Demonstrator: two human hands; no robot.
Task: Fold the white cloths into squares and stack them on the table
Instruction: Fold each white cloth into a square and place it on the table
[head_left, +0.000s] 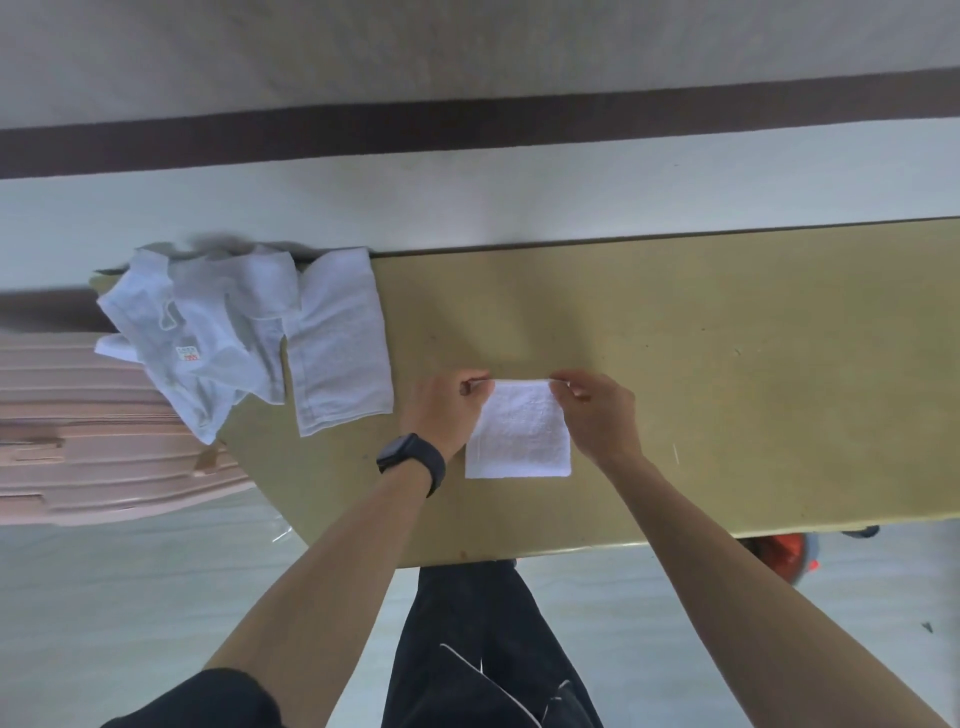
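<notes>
Past my dark trousers (467, 649), my left hand (447, 410) and right hand (597, 415) each pinch a far corner of the small white square-folded terry cloth (519, 439), which lies flat near the olive-yellow table's (701, 338) front edge. Loose crumpled white cloths (234, 332) heap on that table's far-left corner.

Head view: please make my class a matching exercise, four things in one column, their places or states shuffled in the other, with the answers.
1. small folded cloth
2. crumpled cloth heap
3. single flat cloth
4. black watch

A. on the left wrist
B. far corners pinched by left hand and right hand
C. at the table's left end, overhanging the edge
D. spread out between the heap and the hands

Pairs: 1-B, 2-C, 3-D, 4-A.
</notes>
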